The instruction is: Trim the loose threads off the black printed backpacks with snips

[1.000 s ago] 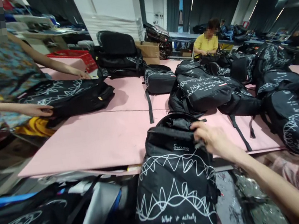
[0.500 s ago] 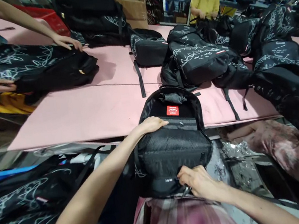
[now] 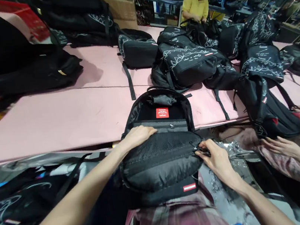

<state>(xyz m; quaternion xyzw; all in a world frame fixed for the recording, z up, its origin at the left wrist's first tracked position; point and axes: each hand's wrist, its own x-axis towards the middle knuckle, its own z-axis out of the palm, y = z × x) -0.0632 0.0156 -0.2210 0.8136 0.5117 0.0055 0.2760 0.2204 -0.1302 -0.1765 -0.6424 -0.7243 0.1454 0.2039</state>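
Observed from the worktable: an open black backpack (image 3: 159,177) lies directly under both hands, its raised lid leaning at the near edge of the pink table (image 3: 55,122). The right hand (image 3: 212,157) pinches the right end of the mesh panel's zip (image 3: 157,160). The left hand (image 3: 138,136) lies palm down above the panel; whether its fingers grip cannot be told. A red label (image 3: 162,113) sits just beyond it. In my judgement, the zip is being worked; the next move calls for a firm right pinch and a steady left hold.
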